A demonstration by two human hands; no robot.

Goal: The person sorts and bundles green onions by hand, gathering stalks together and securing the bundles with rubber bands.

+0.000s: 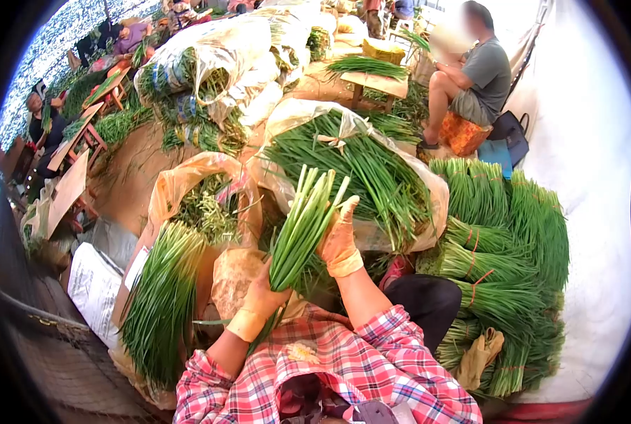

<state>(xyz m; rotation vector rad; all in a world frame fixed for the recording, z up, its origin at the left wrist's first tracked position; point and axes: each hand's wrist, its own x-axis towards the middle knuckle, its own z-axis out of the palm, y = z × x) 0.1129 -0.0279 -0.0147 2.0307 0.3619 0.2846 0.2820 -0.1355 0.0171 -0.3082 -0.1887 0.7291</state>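
My left hand (pixel 260 295), gloved, is wrapped round the lower, green part of a bunch of garlic chives (pixel 302 230). The bunch tilts up to the right, pale cut ends at the top. On its right side, my gloved right hand (pixel 339 240) is closed against the stalks, thumb pointing up; one stalk near the thumb stands a little apart from the others. Its fingertips are partly hidden behind the chives. Beyond the hands, an open plastic wrapper (pixel 434 205) holds a large heap of loose chives (pixel 358 169).
Trimmed chives (pixel 163 297) lie at my left, beside a plastic bag (pixel 174 185) of scraps. Several banded bundles (pixel 499 261) are stacked at my right. Wrapped bales (pixel 216 71) stand farther back. A seated person (pixel 481 71) is by a small table (pixel 372 81); other people sit far left.
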